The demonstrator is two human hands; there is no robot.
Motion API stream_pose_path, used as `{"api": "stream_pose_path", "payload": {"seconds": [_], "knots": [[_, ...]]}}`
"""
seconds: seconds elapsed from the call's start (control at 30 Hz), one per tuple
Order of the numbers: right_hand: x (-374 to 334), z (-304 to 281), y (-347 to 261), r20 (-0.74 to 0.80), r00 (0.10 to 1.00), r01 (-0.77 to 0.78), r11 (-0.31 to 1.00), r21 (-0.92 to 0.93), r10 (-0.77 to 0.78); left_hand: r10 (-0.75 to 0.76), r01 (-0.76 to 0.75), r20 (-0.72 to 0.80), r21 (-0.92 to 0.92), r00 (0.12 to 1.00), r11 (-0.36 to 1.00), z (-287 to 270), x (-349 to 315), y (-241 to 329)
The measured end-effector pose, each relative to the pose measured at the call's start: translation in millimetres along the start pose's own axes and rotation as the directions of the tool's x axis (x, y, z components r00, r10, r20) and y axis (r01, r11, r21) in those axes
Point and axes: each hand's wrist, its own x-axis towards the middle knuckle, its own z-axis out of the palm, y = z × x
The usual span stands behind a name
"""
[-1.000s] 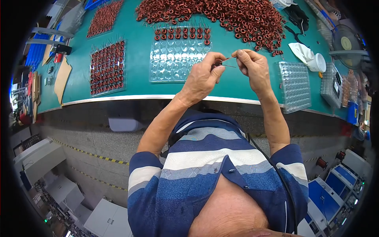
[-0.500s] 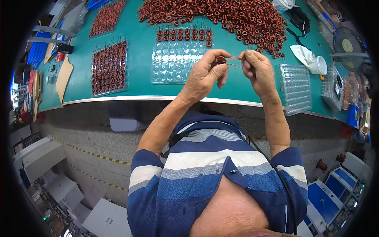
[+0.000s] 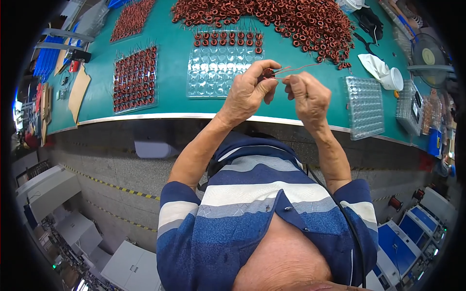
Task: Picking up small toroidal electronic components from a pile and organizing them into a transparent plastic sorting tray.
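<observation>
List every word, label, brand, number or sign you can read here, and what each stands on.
No text can be read.
Clear box: its label is too small.
Dark disc: its pale centre is too blurred to tell.
Coil in the left hand: none visible.
Floor tape: yellow-black stripes, no readable words.

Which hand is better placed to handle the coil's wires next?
Probably the right: the right hand is on the side where the wires stick out, fingertips close to the lower one, while the left hand grips the coil.
</observation>
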Motion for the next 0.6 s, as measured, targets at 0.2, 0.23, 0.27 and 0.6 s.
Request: {"api": "stream_pose_path", "payload": {"seconds": [0.2,0.23,0.27,0.6], "knots": [[8,-2,12,0.279,0.816,-0.568,0.614,0.548,0.506,0.016,-0.015,-0.028,0.023,0.999,1.0,0,-2,-1],[9,-1,12,0.295,0.819,-0.567,0.613,0.55,0.492,0.011,-0.011,-0.045,-0.002,0.999,1.0,-1,-4,-5],[9,1,13,0.296,0.819,-0.567,0.613,0.549,0.492,-0.005,0.003,-0.051,-0.035,0.999,0.999,-2,-4,-8],[8,8,27,0.234,0.786,-0.566,0.516,0.643,0.572,-0.25,0.266,0.13,-0.12,0.959,0.956,-17,-5,-29]]}}
